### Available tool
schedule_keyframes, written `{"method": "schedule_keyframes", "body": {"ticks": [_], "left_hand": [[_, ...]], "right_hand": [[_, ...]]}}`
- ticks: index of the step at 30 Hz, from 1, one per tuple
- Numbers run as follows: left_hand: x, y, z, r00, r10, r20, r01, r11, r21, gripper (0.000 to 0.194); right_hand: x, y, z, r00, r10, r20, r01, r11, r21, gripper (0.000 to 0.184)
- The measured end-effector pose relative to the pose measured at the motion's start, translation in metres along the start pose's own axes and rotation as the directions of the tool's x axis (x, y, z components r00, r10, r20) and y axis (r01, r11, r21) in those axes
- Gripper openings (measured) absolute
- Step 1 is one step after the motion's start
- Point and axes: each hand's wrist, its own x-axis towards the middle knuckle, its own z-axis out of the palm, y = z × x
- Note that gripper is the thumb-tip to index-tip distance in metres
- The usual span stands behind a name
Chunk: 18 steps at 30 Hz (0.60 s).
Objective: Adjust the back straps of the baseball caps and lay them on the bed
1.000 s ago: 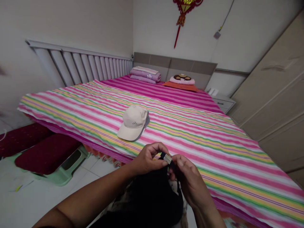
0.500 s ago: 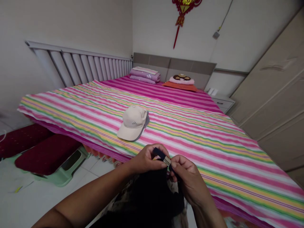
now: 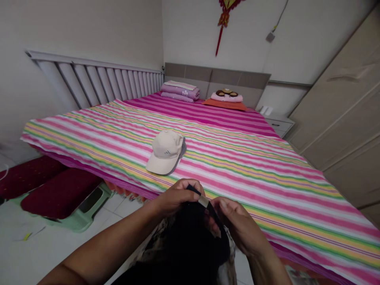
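Note:
A dark cap (image 3: 190, 227) is held low in front of me, its back strap facing up and an arched gap showing below the strap. Near the middle of that strap shines a metal buckle (image 3: 203, 200). My left hand (image 3: 180, 195) pinches the strap to the left of the buckle, thumb on top. On the other side my right hand (image 3: 236, 223) closes its thumb and fingers on the strap and cap edge; some of its fingertips are hidden. Farther off, a beige cap (image 3: 166, 145) with a small dark logo lies on the bed, brim toward me.
A striped sheet covers the bed (image 3: 255, 166). Folded purple bedding (image 3: 181, 92) and a pink pillow (image 3: 227, 97) lie by the headboard (image 3: 240, 79). Green stools with dark red covers (image 3: 62, 192) stand at lower left. A wardrobe (image 3: 344, 103) rises on the right.
The dark cap's strap and buckle have shifted slightly left and lie flatter, and the gap beneath shows more. My right hand has moved a little away from the buckle.

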Motion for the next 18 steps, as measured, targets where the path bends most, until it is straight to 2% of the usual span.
{"method": "schedule_keyframes", "body": {"ticks": [2,4,7,10,14,18], "left_hand": [[0.0,0.002,-0.002,1.0,0.007,-0.001,-0.007,0.998,-0.058,0.015],[0.0,0.003,-0.004,1.0,0.008,-0.001,-0.008,0.996,-0.09,0.013],[0.001,0.005,-0.003,0.999,-0.017,0.03,0.021,0.994,-0.11,0.013],[0.003,0.005,0.001,0.997,-0.043,0.071,0.051,0.993,-0.106,0.018],[0.005,0.0,0.008,0.992,-0.072,0.102,0.078,0.996,-0.053,0.026],[0.007,-0.006,0.011,0.989,-0.128,0.075,0.131,0.991,-0.035,0.022]], "right_hand": [[-0.002,0.003,-0.005,0.999,0.005,0.05,-0.004,1.0,-0.025,0.036],[-0.004,0.007,-0.009,0.999,0.005,0.052,-0.006,1.0,0.008,0.031],[-0.007,0.009,-0.013,1.0,0.008,0.0,-0.008,0.998,0.067,0.024],[-0.012,0.004,-0.014,0.998,0.003,-0.055,0.001,0.998,0.067,0.024],[-0.02,-0.002,-0.019,0.994,0.008,-0.105,-0.006,1.0,0.02,0.024],[-0.024,-0.003,-0.023,0.994,0.028,-0.103,-0.033,0.998,-0.053,0.027]]}}
